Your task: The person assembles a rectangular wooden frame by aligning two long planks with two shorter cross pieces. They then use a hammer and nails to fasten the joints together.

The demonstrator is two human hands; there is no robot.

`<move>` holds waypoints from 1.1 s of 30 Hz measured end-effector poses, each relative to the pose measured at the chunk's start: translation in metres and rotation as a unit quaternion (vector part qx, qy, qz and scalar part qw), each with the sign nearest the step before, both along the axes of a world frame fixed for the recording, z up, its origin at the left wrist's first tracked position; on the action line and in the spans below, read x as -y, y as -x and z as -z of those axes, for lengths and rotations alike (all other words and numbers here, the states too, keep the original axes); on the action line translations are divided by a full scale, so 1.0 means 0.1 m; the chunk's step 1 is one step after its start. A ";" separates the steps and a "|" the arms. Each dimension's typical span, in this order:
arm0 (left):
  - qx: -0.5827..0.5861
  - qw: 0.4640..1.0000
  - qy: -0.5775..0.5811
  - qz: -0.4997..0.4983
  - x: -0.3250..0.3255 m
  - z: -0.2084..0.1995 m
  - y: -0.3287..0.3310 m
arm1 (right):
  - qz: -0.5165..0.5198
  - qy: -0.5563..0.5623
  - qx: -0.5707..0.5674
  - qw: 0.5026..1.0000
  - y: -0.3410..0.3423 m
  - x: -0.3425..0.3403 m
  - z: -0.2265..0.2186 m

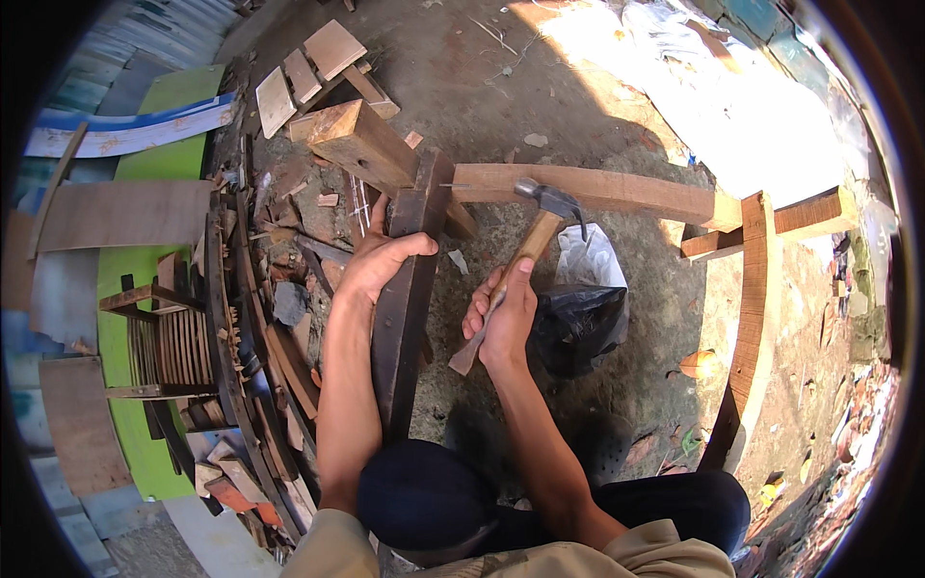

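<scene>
Head view: nailing in hand, judged from the pose. Left hand (378, 258) clamped around the dark upright board (405, 308), thumb across its face, fingers wrapped behind, steadying it just below the joint. Right hand (503, 323) clenched on the wooden handle of a claw hammer (540, 217), gripped low on the shaft, steel head raised at about one o'clock from the fist and poised just beside a nail (453, 186) that sticks out sideways where the dark board meets the long pale beam (597, 193). Nail not yet driven home, most of its shank apparently showing, though too thin to tell for sure. Beam running off toward three o'clock to a curved pale plank (756, 308); thick timber block (361, 144) lying at eleven o'clock from the joint; black plastic bag (576, 323) on the dirt just right of the hammer hand. Scrap offcuts (308, 72) heaped at twelve o'clock, slatted wooden frame (169, 342) at nine. Next move, as a judgement: a short, square blow onto the nail head, with the dark board kept from shifting and fingers held well below the strike line.
</scene>
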State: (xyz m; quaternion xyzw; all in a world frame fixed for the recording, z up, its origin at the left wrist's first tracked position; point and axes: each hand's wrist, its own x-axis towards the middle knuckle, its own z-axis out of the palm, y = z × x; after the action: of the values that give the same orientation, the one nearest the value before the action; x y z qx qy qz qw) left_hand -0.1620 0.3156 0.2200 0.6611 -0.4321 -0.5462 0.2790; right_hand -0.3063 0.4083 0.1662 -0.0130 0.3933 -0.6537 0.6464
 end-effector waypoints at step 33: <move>0.038 0.999 0.010 0.014 -0.01 -0.01 0.00 | -0.094 0.008 -0.035 0.995 0.01 0.05 -0.05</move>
State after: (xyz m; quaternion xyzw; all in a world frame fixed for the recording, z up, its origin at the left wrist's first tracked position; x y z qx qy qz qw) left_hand -0.1618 0.3168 0.2214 0.6722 -0.4572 -0.5204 0.2615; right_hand -0.3074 0.4031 0.1708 -0.0778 0.4075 -0.5922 0.6908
